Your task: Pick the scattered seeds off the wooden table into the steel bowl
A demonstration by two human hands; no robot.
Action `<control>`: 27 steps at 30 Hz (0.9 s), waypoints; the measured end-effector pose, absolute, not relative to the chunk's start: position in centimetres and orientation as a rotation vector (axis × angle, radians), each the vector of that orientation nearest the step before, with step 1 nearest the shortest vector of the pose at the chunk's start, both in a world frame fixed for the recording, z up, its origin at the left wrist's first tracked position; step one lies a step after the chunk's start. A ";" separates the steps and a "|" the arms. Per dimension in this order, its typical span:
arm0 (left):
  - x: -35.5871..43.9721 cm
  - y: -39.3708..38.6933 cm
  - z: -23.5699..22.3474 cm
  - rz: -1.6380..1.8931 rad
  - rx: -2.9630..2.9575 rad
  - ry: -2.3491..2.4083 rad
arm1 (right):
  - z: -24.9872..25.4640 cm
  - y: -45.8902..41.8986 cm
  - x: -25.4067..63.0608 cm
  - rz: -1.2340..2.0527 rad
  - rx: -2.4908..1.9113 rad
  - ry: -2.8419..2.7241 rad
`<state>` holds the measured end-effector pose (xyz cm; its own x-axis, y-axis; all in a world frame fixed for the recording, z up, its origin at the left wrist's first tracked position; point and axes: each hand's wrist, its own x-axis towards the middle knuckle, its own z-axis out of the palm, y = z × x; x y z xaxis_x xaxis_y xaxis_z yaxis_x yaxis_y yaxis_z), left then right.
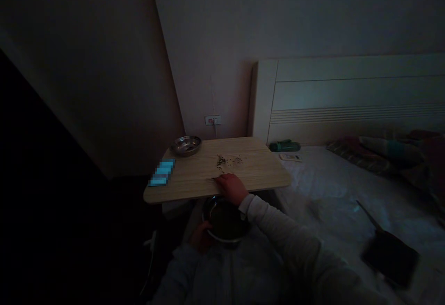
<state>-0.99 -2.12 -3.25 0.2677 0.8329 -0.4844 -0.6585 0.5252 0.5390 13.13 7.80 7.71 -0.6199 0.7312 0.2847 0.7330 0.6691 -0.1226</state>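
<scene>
Right hand (233, 188) low at the table's (194, 175) near edge, fingers bunched; too dim to tell whether they pinch anything. The left hand (200, 236) is clamped on the dark bowl (224, 239) just below that edge, thumb over the rim. It looks stiff, maybe slick, so that rim suits a firm hold. Beyond the right hand, small dark bits (221, 161) lie scattered on the table: probably light, hard, easily rolled, best taken between fingertips. Farther out, 1 metal bowl (186, 152) at the far left corner.

We are seeing specks (221, 161) too small to identify, bowl (225, 240) partly hiding our left hand (200, 238), right edge cropping blanket (373, 149)
</scene>
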 end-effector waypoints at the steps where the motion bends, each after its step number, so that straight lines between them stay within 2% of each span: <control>1: -0.9 -2.1 -3.2 1.029 0.240 0.819 | 7.8 8.0 12.9 -0.001 -1.188 -2.563; 8: -0.8 -2.3 -2.4 1.010 0.235 0.888 | 8.7 9.3 12.2 0.194 -1.325 -2.398; 14: -0.4 -2.3 -1.6 1.074 0.181 0.933 | 8.0 11.1 13.9 0.690 -1.264 -1.961; 18: -0.3 -2.3 -1.5 1.067 0.163 0.936 | 7.4 10.4 14.3 0.936 -1.234 -1.908; 27: -0.8 -2.3 -2.3 1.063 0.141 0.823 | 7.4 8.6 11.8 0.731 -1.242 -2.196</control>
<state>-0.76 -2.34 -2.34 0.2261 0.8170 -0.5305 -0.7178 0.5079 0.4763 11.84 8.59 7.40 -0.4520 0.8764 0.1660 0.6023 0.4371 -0.6680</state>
